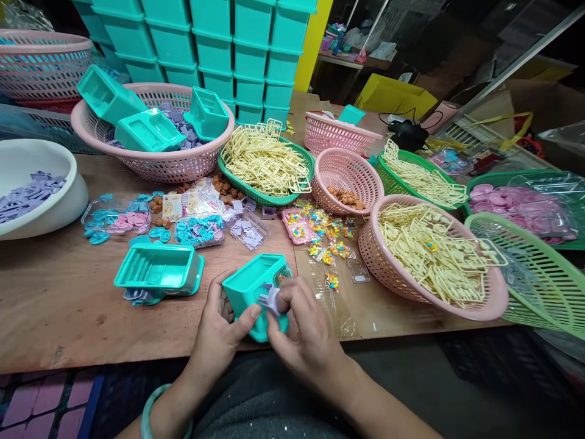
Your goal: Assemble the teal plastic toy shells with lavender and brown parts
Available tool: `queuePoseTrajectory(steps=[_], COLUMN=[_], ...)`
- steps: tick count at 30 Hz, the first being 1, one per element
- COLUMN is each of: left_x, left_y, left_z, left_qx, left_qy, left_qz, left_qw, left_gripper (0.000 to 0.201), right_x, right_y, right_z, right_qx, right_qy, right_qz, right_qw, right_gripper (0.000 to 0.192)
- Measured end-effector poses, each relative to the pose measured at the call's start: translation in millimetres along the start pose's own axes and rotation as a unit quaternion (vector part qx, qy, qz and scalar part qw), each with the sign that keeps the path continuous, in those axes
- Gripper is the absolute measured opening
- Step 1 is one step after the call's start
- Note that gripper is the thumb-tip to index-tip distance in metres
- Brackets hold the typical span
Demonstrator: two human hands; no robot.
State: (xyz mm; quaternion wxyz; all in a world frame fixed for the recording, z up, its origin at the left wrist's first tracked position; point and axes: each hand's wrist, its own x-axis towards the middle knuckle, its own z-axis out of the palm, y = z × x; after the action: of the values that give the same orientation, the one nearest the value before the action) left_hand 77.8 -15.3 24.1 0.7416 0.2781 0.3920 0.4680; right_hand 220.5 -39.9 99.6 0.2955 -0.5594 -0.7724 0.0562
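- Gripped over the table's near edge at 6 o'clock: a teal toy box (252, 291), open side up, small enough for two hands, tilted toward 11 o'clock.
- Left hand (218, 329) wrapped around the box's left wall, thumb laid flat across the near face; jade-green bangle (150, 410) on the wrist.
- Right hand (304, 329) pinching a small lavender piece (270, 300) against the box's front face, fingers curled tight around it.
- Bare brown wooden table (59, 305) open at 8 o'clock; clear plastic sheet (338, 299) just beside the right hand at 3 o'clock.
- Lying at 10 o'clock, near but apart: a second teal box (158, 271), same colour and shape, a lavender piece under it.
- Beyond, at 11 to 1 o'clock, a crowded middle strip: clear trays of blue and pink parts (198, 230), scattered candy-coloured bits (326, 235).
- Hemmed in at 2 o'clock by a pink basket (475, 308) of cream plastic sprues, rim just over the table edge; green basket (539, 280) overlapping its right.
- Farther out at 12 o'clock: green tray (256, 194) of cream sprues; at 10 o'clock a large pink basket (150, 161) holding three more teal boxes.
- Stacked along the back at 12 o'clock: a wall of teal crates (233, 49).
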Motion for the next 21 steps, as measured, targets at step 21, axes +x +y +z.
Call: queuePoseTrajectory(steps=[21], left_x=[5], left_y=[5], left_z=[-11.0], left_qx=[0.012], left_qy=[-0.05], left_qz=[-0.006], left_qw=[0.999], left_gripper=[0.067], right_x=[0], right_y=[-5], right_z=[-7], right_qx=[0.01], right_qy=[-0.023], right_qz=[-0.009], right_qw=[1.0], right_gripper=[0.026])
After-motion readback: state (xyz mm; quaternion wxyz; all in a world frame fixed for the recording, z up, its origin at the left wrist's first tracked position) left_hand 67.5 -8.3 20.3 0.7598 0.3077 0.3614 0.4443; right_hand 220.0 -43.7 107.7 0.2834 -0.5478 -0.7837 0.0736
